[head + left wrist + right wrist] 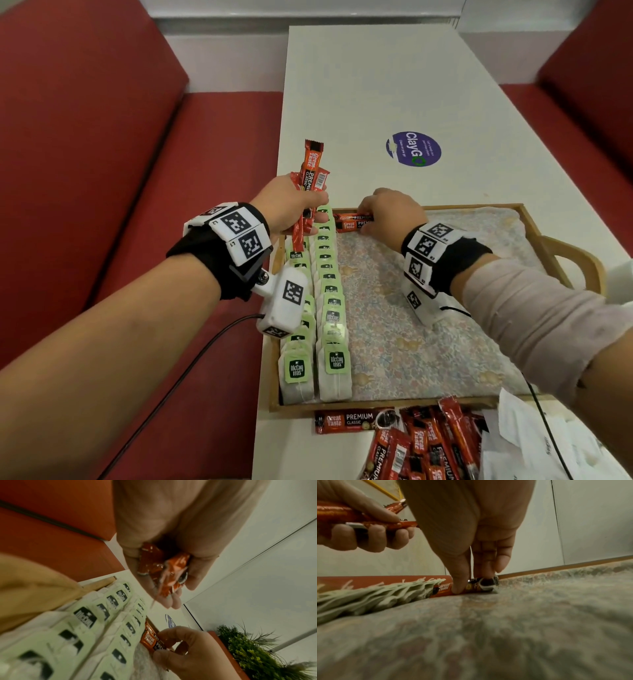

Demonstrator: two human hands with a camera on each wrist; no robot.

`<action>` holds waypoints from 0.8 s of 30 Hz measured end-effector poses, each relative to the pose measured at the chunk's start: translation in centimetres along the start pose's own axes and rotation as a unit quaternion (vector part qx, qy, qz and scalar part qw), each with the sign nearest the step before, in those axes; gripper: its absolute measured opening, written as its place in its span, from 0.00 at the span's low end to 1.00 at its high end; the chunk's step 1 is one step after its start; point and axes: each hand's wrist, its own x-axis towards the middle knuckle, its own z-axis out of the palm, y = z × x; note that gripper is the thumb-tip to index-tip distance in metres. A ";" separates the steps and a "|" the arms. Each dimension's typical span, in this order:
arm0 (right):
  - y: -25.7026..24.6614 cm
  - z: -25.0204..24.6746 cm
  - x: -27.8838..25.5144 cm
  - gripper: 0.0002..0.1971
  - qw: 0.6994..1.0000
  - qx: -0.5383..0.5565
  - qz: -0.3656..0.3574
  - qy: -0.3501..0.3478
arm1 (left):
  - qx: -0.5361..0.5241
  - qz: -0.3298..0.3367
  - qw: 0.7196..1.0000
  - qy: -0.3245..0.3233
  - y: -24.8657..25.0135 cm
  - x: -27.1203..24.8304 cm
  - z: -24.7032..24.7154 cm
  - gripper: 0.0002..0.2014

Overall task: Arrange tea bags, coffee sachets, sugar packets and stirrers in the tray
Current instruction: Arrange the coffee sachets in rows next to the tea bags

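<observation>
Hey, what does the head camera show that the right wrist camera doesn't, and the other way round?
Only the head view shows the loose pile of coffee sachets on the table in front of the tray, the purple sticker and the red bench seats. Only the right wrist view shows the right hand from beneath, a fingertip pressing a sachet onto the tray's floral liner. Both show the left hand gripping a bundle of sachets and the rows of tea bags.
</observation>
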 end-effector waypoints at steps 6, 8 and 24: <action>-0.1 0.1 0.4 0.16 1.000 0.003 0.002 -0.005 | -0.003 0.005 1.000 -0.003 -0.2 0.1 -0.2 0.07; -0.2 0.2 0.5 0.16 1.000 0.003 -0.004 -0.005 | -0.005 0.004 1.000 -0.004 -0.2 0.1 0.0 0.05; -0.3 -3.7 -1.3 0.21 0.976 0.144 -0.076 0.144 | -0.042 -0.004 0.999 -0.023 0.3 0.2 -0.1 0.07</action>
